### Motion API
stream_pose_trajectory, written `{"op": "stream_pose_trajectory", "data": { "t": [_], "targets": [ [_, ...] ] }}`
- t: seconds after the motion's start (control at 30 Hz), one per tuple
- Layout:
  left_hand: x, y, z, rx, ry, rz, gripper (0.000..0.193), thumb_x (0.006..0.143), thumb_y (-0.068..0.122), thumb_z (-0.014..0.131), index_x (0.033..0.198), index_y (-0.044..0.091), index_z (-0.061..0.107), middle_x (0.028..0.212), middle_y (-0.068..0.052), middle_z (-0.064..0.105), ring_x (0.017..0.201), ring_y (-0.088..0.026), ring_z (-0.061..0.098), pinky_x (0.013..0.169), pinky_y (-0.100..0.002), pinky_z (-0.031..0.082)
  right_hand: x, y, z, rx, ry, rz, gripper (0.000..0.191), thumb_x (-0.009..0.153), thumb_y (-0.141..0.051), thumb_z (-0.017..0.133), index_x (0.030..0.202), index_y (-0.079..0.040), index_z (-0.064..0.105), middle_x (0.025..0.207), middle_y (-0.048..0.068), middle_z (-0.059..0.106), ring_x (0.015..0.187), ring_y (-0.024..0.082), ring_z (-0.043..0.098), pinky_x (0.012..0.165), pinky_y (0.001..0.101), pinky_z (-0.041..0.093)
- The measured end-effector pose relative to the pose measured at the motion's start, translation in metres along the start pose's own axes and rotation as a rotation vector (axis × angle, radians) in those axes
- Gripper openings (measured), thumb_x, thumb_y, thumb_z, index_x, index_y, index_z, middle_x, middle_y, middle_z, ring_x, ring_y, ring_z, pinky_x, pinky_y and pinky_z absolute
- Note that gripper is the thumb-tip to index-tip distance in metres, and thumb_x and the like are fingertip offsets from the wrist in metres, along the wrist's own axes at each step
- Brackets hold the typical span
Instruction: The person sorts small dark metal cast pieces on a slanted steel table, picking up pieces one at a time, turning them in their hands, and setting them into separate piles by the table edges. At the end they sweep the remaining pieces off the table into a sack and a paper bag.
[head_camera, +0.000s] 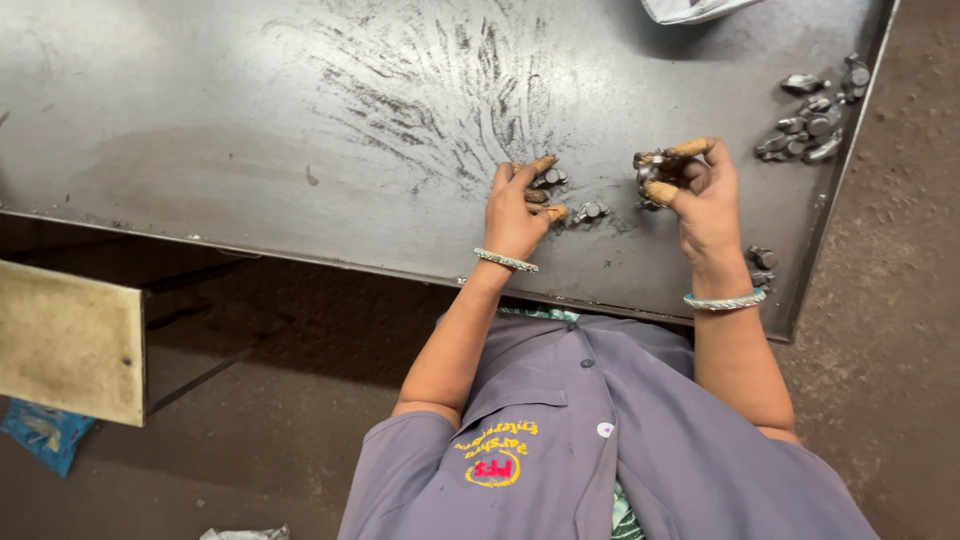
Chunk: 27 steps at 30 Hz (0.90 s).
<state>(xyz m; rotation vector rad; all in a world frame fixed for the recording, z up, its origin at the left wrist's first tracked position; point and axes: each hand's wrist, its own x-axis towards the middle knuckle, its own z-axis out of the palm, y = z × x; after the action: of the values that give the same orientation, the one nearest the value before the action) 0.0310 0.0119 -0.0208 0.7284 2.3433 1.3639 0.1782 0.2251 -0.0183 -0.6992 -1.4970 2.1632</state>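
My left hand (517, 212) rests on a dark metal table (250, 150), its fingertips in tan finger caps. They touch small grey metal parts (551, 177); another small part (591, 211) lies just to the right. My right hand (700, 195) is raised slightly above the table, with capped thumb and fingers closed around a small metal part (652, 166). Both wrists wear bangles.
A pile of several similar metal parts (815, 125) lies near the table's right edge, and two more parts (762, 262) sit by my right wrist. A white object (690, 8) is at the table's far edge. A tan board (70, 340) stands lower left.
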Motion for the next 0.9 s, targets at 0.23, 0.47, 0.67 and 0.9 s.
{"op": "stream_pose_trajectory", "data": {
  "t": [0.23, 0.47, 0.67, 0.9],
  "targets": [
    [0.0, 0.007, -0.005, 0.004, 0.039, 0.004, 0.058, 0.069, 0.005, 0.086, 0.124, 0.01, 0.07, 0.107, -0.012, 0.062, 0.094, -0.031, 0.064, 0.082, -0.04, 0.053, -0.022, -0.012, -0.025, 0.451, -0.04, 0.251, 0.045, 0.087, 0.009, 0.071, 0.127, -0.004, 0.055, 0.122, 0.026, 0.07, 0.107, 0.029, 0.073, 0.092, 0.0386, 0.062],
    [0.002, 0.004, 0.005, -0.05, 0.132, -0.014, 0.047, 0.076, 0.003, 0.082, 0.121, 0.01, 0.07, 0.104, -0.01, 0.071, 0.085, -0.025, 0.069, 0.075, -0.035, 0.057, -0.035, -0.012, -0.022, 0.176, -0.145, 0.308, 0.036, 0.093, 0.003, 0.073, 0.127, 0.006, 0.06, 0.109, 0.015, 0.072, 0.086, 0.018, 0.068, 0.073, 0.0288, 0.055],
    [0.007, 0.003, 0.006, -0.051, 0.118, -0.101, 0.045, 0.073, 0.003, 0.085, 0.115, 0.009, 0.072, 0.093, -0.007, 0.074, 0.08, -0.018, 0.07, 0.071, -0.032, 0.057, -0.016, -0.044, 0.005, -0.263, -0.464, 0.551, 0.022, 0.086, 0.0, 0.069, 0.108, 0.003, 0.065, 0.088, 0.014, 0.074, 0.073, 0.017, 0.07, 0.06, 0.028, 0.056],
    [0.009, -0.003, -0.004, -0.825, -0.199, -0.396, 0.044, 0.08, -0.005, 0.079, 0.12, -0.002, 0.063, 0.093, -0.01, 0.072, 0.079, -0.015, 0.073, 0.065, -0.028, 0.061, 0.008, -0.105, 0.031, 0.302, 0.023, -0.137, 0.023, 0.088, -0.001, 0.07, 0.108, -0.008, 0.061, 0.102, 0.016, 0.075, 0.085, 0.02, 0.075, 0.071, 0.0277, 0.061]
  ]
}}
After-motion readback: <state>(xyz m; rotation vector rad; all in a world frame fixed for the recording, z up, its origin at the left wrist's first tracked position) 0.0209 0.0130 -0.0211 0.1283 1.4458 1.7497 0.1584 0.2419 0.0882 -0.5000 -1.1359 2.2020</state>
